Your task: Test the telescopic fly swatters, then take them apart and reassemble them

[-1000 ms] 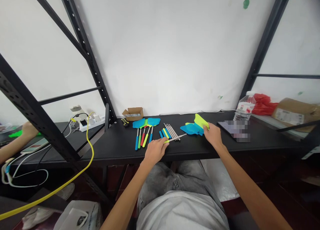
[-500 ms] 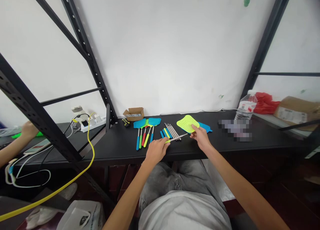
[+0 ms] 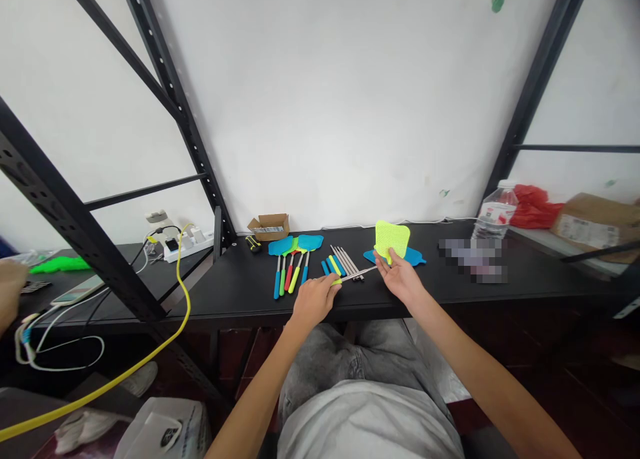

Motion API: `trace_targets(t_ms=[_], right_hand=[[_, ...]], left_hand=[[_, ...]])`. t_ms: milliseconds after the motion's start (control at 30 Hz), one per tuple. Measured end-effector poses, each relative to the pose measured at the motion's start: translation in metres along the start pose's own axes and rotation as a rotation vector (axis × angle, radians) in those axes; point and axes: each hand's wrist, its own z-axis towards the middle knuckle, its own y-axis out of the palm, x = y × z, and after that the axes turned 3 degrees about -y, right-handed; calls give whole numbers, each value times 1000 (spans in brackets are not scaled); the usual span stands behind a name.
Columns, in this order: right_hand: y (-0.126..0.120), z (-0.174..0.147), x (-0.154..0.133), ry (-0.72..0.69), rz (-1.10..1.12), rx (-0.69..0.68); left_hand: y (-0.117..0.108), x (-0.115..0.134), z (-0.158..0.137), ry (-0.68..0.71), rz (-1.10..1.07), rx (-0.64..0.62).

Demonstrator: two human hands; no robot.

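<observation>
My left hand (image 3: 315,299) is closed around the yellow-green handle of a thin metal swatter rod (image 3: 357,274), which points right. In my right hand (image 3: 401,279), the fingers pinch the lower edge of a yellow-green fly swatter head (image 3: 393,236), tilted up. The rod's tip reaches my right fingers; whether it is inside the head I cannot tell. Behind that hand lies a blue swatter head (image 3: 414,256). Several bare metal rods (image 3: 345,259) and loose blue and yellow handles (image 3: 330,266) lie just beyond my left hand. Several whole fly swatters (image 3: 294,276) lie to the left.
A small open cardboard box (image 3: 270,228) and a black-yellow tape measure (image 3: 253,244) stand at the back left. On the right is a water bottle (image 3: 496,212). A yellow cable (image 3: 185,299) hangs before the black shelf post (image 3: 90,226). Another person's hand (image 3: 10,292) shows far left.
My right hand has turned the yellow-green swatter head from lying nearly flat to tilted upright, slightly further right. My left hand keeps its hold on the handle. The other person's hand moved left.
</observation>
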Motion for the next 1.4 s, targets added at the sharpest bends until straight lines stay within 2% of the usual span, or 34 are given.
trace_targets(t_ms=[267, 400, 733, 1000, 1400], right_hand=[[2, -5, 18, 22, -127, -232], [2, -7, 19, -9, -186, -283], [-7, 3, 17, -83, 15, -89], [-1, -2, 12, 14, 28, -38], [3, -6, 10, 3, 48, -68]], left_hand=[[0, 0, -1, -6, -3, 1], [0, 0, -1, -1, -6, -6], [0, 2, -1, -19, 13, 0], [-1, 3, -1, -22, 16, -5], [0, 2, 0, -15, 16, 7]])
